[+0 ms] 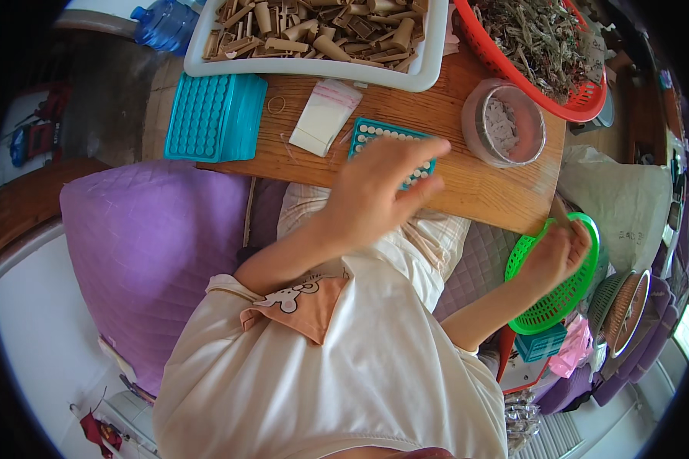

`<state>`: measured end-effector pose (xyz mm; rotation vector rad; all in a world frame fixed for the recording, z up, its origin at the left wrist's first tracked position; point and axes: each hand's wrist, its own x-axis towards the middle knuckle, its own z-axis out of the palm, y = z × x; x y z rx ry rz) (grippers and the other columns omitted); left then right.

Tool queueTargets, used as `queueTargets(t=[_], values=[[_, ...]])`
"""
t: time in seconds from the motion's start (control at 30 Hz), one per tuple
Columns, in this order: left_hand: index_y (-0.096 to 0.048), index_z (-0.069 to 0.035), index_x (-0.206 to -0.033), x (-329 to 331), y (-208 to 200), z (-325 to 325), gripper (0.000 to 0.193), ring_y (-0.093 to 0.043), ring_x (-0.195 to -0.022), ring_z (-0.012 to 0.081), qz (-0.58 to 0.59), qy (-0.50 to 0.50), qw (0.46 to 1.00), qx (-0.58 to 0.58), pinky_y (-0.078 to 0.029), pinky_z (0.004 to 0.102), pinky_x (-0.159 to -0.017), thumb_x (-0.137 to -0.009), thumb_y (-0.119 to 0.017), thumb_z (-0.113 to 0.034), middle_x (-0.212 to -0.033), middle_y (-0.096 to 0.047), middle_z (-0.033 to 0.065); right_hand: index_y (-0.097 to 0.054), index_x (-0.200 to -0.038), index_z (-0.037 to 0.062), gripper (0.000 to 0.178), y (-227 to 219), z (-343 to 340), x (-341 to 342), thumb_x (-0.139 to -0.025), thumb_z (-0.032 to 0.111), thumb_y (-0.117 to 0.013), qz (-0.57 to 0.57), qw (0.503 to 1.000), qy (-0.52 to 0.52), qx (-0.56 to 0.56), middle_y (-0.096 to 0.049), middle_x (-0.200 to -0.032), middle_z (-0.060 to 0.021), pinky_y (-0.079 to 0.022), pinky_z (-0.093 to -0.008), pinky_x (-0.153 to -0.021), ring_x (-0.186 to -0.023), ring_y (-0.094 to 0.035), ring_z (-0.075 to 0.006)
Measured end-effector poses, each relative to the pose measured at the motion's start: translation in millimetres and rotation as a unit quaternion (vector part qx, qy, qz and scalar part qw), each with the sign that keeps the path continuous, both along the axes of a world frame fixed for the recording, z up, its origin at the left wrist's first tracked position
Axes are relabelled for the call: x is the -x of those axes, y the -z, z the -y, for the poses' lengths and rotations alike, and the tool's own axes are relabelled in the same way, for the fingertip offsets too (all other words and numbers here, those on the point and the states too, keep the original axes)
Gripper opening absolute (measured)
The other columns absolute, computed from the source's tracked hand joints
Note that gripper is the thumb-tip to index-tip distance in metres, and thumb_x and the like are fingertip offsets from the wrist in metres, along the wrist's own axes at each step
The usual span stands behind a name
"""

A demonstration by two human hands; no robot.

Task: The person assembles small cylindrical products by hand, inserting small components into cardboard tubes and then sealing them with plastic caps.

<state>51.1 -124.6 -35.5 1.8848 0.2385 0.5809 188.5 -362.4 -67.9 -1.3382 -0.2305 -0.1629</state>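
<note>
My left hand (383,183) is over the teal tray (357,138) at the table's front edge, its thumb and forefinger spread apart with nothing seen between them. Small white round pieces (371,131) stand in rows in this tray, and the hand hides part of them. My right hand (553,256) is out to the right, above a bright green plastic basket (540,317). Its fingers are curled, and a narrow brownish piece (560,212) sticks up from them, blurred and too small to name. Inside the basket I make out no contents.
On the wooden table (459,191) stand a stack of teal trays (241,115), a small plastic bag (323,118) and a round tub (482,141) of white bits. Behind are a white bin (314,73) of tan plastic parts and a red basket (513,80) of greyish scraps.
</note>
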Motion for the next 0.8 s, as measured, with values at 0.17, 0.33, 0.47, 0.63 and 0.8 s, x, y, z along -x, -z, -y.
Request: queueTargets(t=[0.17,0.33,0.47,0.63,0.8], values=[[-0.059,-0.009,-0.09,-30.0,14.6,-67.2,0.016,-0.055,-0.068,0.0224,0.003,-0.187,0.938,-0.291,-0.044,0.0313,-0.062,-0.073,-0.059,-0.008,-0.078,-0.059,0.0061,-0.055,-0.085,-0.0015,0.016,9.4,84.4,-26.4,-0.069,0.0,-0.056,0.005,0.87,0.38,0.316,-0.055,-0.084,-0.0074,-0.043,-0.0242,-0.059,-0.069,-0.051,-0.0137],[-0.06,-0.008,-0.095,-56.9,19.1,-122.7,0.021,-0.056,-0.078,0.0278,-0.104,-0.13,0.896,-0.412,-0.045,0.0361,-0.071,-0.076,-0.051,-0.005,-0.086,-0.06,0.0081,-0.053,-0.093,-0.0043,0.024,30.5,120.1,-29.0,-0.07,0.002,-0.053,-0.038,0.817,0.441,0.371,-0.054,-0.085,-0.0086,-0.043,-0.0264,-0.063,-0.072,-0.051,-0.0168],[-0.061,-0.007,-0.093,-90.0,25.5,-135.3,0.026,-0.055,-0.085,0.0265,-0.216,-0.064,0.849,-0.478,-0.045,0.0353,-0.077,-0.071,-0.05,0.0,-0.087,-0.06,0.009,-0.053,-0.094,-0.0042,0.023,26.5,53.7,-40.3,-0.072,0.0,-0.051,0.002,0.909,0.335,0.249,-0.055,-0.087,-0.0093,-0.044,-0.0263,-0.068,-0.077,-0.052,-0.0169],[-0.061,-0.005,-0.082,-102.2,32.1,-134.8,0.016,-0.055,-0.082,0.0234,-0.217,-0.09,0.776,-0.586,-0.047,0.0333,-0.072,-0.07,-0.051,-0.001,-0.079,-0.059,0.0082,-0.054,-0.095,-0.0033,0.022,4.8,-39.7,-76.4,-0.074,0.002,-0.056,0.09,0.936,0.142,0.309,-0.057,-0.089,-0.0082,-0.044,-0.0263,-0.071,-0.08,-0.053,-0.0136],[-0.058,-0.005,-0.082,-95.0,32.4,-140.0,0.012,-0.054,-0.082,0.0242,-0.208,-0.11,0.78,-0.58,-0.047,0.0325,-0.072,-0.071,-0.053,-0.003,-0.08,-0.057,0.0081,-0.06,-0.086,0.0045,0.017,-9.9,-120.3,-128.5,-0.074,0.016,-0.058,0.163,0.874,0.042,0.455,-0.059,-0.075,-0.0095,-0.046,-0.0293,-0.066,-0.072,-0.058,-0.0225]])
